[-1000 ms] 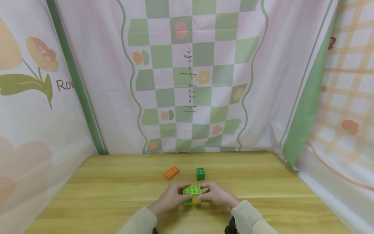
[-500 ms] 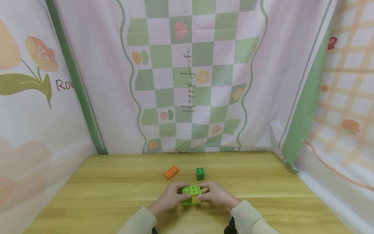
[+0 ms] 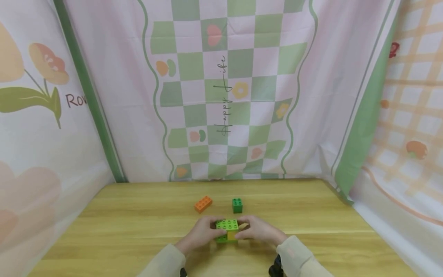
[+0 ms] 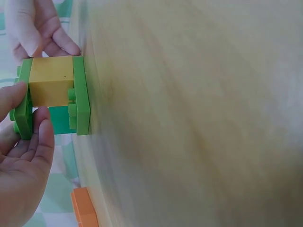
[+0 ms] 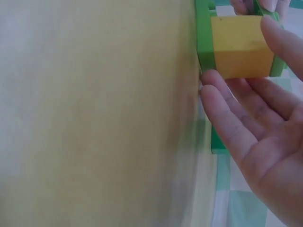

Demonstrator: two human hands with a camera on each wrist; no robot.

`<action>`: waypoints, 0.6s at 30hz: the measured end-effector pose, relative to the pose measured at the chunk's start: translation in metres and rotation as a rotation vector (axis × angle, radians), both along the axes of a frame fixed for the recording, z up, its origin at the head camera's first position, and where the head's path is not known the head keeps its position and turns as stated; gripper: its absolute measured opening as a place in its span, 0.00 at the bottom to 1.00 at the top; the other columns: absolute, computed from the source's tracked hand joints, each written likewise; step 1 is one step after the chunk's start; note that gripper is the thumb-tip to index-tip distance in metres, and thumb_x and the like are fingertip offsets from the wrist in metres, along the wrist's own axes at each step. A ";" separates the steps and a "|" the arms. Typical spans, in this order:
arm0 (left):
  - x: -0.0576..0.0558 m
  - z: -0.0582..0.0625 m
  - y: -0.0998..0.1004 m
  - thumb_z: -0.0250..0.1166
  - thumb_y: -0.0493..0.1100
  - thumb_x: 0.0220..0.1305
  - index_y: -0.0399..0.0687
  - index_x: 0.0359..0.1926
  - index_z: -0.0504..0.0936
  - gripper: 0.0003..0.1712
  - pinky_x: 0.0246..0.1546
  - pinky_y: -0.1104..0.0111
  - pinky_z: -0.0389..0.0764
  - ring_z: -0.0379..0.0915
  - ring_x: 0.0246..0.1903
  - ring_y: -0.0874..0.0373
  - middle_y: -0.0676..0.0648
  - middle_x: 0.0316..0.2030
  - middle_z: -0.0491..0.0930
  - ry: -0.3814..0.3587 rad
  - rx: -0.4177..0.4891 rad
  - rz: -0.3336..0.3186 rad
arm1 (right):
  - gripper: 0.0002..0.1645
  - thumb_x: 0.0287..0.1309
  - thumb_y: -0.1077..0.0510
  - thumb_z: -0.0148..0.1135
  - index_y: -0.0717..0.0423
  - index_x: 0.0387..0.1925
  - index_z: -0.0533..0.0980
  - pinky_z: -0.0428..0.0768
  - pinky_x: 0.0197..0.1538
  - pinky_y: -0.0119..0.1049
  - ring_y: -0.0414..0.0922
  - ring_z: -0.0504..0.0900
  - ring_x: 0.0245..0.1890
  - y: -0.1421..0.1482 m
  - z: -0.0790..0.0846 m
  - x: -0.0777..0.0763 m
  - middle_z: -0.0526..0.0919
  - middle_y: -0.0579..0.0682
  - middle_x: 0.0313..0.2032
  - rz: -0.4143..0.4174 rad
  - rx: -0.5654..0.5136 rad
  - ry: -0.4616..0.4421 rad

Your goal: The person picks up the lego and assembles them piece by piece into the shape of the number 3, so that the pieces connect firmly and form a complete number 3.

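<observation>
A stack of toy building bricks stands on the table in front of me: a yellow brick (image 5: 241, 47) between a light green upper plate (image 3: 228, 224) and a light green lower plate (image 4: 81, 97). My left hand (image 3: 203, 231) pinches the upper plate's left end between thumb and fingers. On the other side is my right hand (image 3: 259, 230), its fingers extended and spread loosely beside the yellow brick, the thumb near its edge. Whether the right fingertips touch the stack is hard to tell. Behind the stack sits a dark green brick (image 3: 237, 206), partly hidden in both wrist views.
An orange brick (image 3: 203, 204) lies at an angle, left of the dark green one. The wooden table (image 3: 138, 215) ends at a printed curtain (image 3: 228, 115), with more cloth on both sides.
My right thumb has slid slightly right, off the front of the yellow brick, and more yellow shows. The left hand and the stack stay in place.
</observation>
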State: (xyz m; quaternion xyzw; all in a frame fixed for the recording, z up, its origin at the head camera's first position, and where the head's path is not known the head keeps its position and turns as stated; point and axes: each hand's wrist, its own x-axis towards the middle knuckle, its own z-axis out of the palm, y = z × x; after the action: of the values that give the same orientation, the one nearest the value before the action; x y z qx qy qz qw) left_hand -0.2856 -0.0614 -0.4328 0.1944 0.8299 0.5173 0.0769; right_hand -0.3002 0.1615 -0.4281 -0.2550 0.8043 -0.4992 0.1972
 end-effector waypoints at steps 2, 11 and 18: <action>0.001 0.001 0.000 0.68 0.40 0.54 0.37 0.54 0.75 0.26 0.39 0.61 0.77 0.73 0.37 0.56 0.48 0.41 0.78 -0.006 0.001 0.003 | 0.29 0.54 0.56 0.65 0.63 0.56 0.70 0.75 0.48 0.49 0.53 0.76 0.46 0.002 0.002 -0.002 0.75 0.54 0.50 0.003 0.022 0.014; 0.001 0.001 0.000 0.68 0.41 0.54 0.36 0.54 0.75 0.26 0.39 0.64 0.77 0.73 0.36 0.57 0.49 0.39 0.79 0.010 -0.015 0.000 | 0.31 0.54 0.61 0.63 0.70 0.58 0.66 0.76 0.46 0.51 0.57 0.76 0.45 0.013 0.016 -0.011 0.75 0.58 0.47 0.009 0.037 0.069; 0.002 0.002 0.000 0.67 0.41 0.55 0.34 0.54 0.75 0.26 0.37 0.65 0.76 0.72 0.36 0.58 0.49 0.39 0.78 0.016 -0.017 -0.003 | 0.31 0.56 0.56 0.63 0.67 0.57 0.67 0.75 0.47 0.51 0.57 0.73 0.47 0.020 0.022 -0.022 0.74 0.60 0.49 -0.066 0.059 0.150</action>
State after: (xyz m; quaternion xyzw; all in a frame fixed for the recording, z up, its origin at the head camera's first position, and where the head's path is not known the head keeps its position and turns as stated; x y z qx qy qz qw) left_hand -0.2832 -0.0615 -0.4309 0.1993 0.8346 0.5084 0.0728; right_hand -0.3222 0.1813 -0.4059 -0.2593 0.8390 -0.4611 0.1274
